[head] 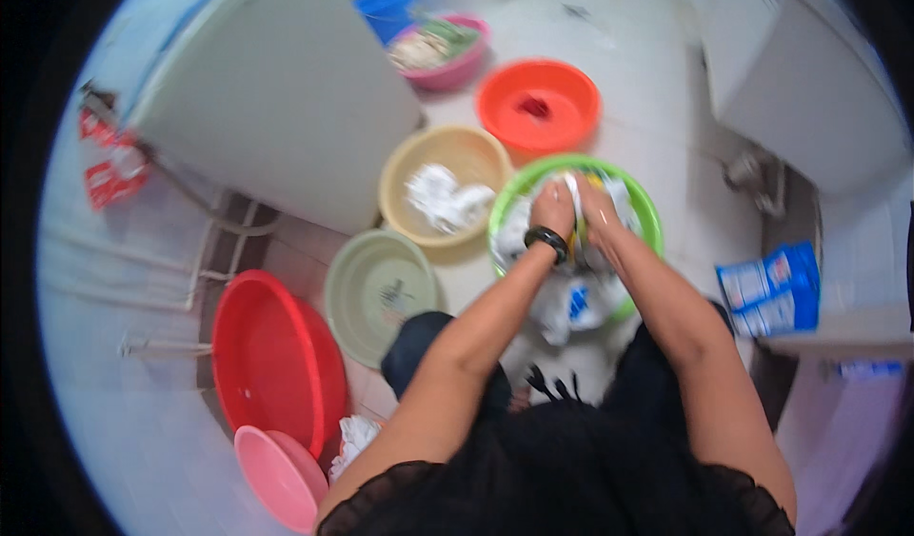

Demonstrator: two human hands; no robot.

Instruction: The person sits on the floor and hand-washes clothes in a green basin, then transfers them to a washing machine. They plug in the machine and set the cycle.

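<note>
A bright green basin (pixel 648 215) stands on the floor in front of me, holding white cloth (pixel 510 240) with some yellow and dark patches. My left hand (pixel 552 211), with a dark bracelet at the wrist, is closed on this cloth. Close beside it, my right hand (pixel 594 206) grips the same cloth, and a strip of white shows between the two. Part of the cloth, bearing a blue mark, hangs over the basin's near rim. Blur hides the exact placing of my fingers.
Left of the green basin are a beige basin (pixel 400 200) with white cloth and a pale green basin (pixel 357 300). Behind stands an orange basin (pixel 571 118) holding something dark red. A red tub (pixel 264 364) leans at the left. At right, a blue packet (pixel 775 290) rests on a ledge.
</note>
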